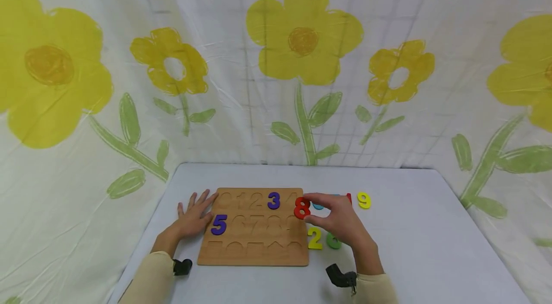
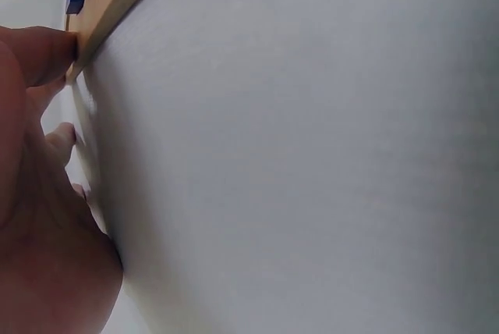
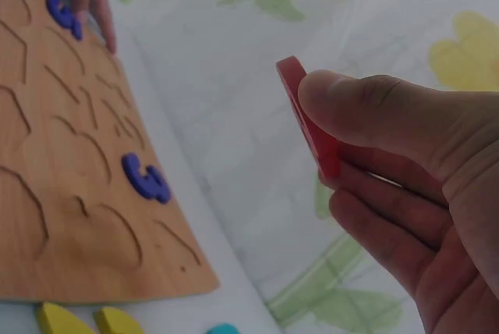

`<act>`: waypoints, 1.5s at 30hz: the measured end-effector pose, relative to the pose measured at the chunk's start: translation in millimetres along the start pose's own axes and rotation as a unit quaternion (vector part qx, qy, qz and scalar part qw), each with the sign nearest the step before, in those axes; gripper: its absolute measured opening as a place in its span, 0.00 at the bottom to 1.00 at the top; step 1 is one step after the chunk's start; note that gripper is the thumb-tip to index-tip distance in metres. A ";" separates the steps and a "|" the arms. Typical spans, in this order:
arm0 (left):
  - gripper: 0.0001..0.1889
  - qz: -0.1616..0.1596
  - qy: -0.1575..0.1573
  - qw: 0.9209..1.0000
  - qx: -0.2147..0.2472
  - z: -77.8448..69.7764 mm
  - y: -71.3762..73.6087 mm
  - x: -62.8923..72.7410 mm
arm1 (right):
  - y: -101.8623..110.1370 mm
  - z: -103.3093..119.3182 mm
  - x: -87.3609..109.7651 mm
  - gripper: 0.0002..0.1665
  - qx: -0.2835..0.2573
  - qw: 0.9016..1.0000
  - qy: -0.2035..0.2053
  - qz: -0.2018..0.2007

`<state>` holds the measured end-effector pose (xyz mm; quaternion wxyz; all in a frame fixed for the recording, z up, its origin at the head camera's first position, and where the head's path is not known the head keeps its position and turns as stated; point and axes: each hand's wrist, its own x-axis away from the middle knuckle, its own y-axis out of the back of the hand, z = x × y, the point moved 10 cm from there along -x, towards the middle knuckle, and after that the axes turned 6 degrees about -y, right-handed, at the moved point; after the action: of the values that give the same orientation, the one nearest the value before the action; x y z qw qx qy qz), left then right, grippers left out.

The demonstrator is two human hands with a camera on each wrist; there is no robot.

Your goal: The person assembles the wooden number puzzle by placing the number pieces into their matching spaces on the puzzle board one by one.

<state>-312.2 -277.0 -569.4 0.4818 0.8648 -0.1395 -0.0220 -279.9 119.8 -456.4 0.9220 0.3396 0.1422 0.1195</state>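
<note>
Red number 8 (image 1: 302, 208), pinched by the right hand (image 1: 339, 220) at the head view's lower centre, is best turned flat before pressing into the wooden board (image 1: 247, 262), whose left edge the left hand (image 1: 191, 222), fingers spread, touches, while a blue piece (image 1: 318, 206) behind is partly hidden.

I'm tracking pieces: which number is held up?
The red 8, pinched in the right hand; the purple 3 and purple 5 lie on the board, the yellow 9 on the table.
</note>
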 end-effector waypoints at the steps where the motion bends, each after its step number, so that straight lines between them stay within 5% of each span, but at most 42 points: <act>1: 0.34 0.000 0.000 1.000 -0.003 -0.1 -0.1 0.0 | -3.6 0.8 -1.4 0.30 -0.004 1.000 0.000 0.003; 19: 0.34 0.002 -0.005 1.000 -0.005 1.5 -2.1 -0.2 | -71.9 0.3 -20.6 0.30 -0.065 0.995 -0.015 0.075; 36: 0.34 0.003 0.000 1.000 -0.001 3.3 -3.8 -1.0 | -113.4 -17.3 -24.1 0.31 -0.036 0.993 -0.053 0.100; 45: 0.34 0.002 0.000 1.000 -0.003 3.8 -3.3 -0.5 | -129.8 -19.0 -26.5 0.29 0.002 0.994 -0.032 0.109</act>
<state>-312.6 -278.3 -574.3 0.4840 0.8633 -0.1415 -0.0218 -295.1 26.5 -551.1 0.9069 0.3588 0.0756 0.2077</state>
